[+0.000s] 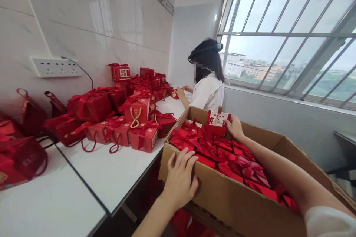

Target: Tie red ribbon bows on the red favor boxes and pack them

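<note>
My left hand (180, 177) lies with fingers spread over the near left rim of a big cardboard box (222, 196). The box is filled with several red gift boxes with ribbon bows (222, 153). My right hand (235, 126) reaches across to the far side of the carton and grips a red gift box with a white label (217, 122), held upright above the others.
A white counter (116, 172) to the left carries several red gift boxes and bags (136, 113) along a tiled wall with a socket strip (55, 67). Another person (207, 77) in white works at the counter's far end. A barred window (292, 33) is on the right.
</note>
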Demonstrator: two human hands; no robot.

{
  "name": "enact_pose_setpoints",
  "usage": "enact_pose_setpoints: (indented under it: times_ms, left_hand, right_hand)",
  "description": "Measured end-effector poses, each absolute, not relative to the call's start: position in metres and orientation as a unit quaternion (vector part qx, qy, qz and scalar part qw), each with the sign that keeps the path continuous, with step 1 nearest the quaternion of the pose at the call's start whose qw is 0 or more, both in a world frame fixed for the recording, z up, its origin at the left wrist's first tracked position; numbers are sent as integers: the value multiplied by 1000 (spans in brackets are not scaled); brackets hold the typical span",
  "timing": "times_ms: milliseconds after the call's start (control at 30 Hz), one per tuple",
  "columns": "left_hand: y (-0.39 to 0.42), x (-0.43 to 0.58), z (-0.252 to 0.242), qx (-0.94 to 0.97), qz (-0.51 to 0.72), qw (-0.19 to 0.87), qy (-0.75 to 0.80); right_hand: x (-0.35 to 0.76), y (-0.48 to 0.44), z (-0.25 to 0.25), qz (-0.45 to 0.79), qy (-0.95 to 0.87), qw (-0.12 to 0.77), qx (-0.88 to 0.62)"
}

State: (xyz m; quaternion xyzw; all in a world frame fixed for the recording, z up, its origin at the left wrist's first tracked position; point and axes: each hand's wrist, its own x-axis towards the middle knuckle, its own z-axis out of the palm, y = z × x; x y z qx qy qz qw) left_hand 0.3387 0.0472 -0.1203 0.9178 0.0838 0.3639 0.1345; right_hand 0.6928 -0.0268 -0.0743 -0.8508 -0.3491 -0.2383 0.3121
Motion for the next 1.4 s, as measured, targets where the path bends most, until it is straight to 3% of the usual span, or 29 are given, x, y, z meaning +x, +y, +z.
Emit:
enact_pose_setpoints:
  times_ms: [233,800,1400]
  left_hand:
    - [47,339,-125,920,358,135,86]
    - [46,339,-130,917,361,146,81]
    - [46,338,-129,918,363,140,76]
  right_hand:
    - [679,-24,-86,-167,-446,266,-838]
    - [706,-14,-98,25,-365,115,-924]
    - [715,-13,-108,-109,-340,230,-905]
